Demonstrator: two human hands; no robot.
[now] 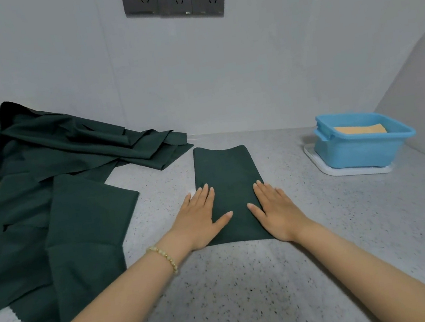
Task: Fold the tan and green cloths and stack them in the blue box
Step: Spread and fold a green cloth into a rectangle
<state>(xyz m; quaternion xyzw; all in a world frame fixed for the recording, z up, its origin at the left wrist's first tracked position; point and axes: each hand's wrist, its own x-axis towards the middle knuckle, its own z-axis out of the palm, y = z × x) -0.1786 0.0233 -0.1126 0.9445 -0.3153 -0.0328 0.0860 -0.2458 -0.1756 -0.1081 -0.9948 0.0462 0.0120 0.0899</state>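
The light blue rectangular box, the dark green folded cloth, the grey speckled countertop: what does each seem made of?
The light blue rectangular box looks like moulded plastic: even colour, rolled rim, slight sheen. The dark green folded cloth seems a thin matte fabric, perhaps microfibre; it lies flat. The grey speckled countertop looks like stone or a stone-like composite: matte, dark flecks.
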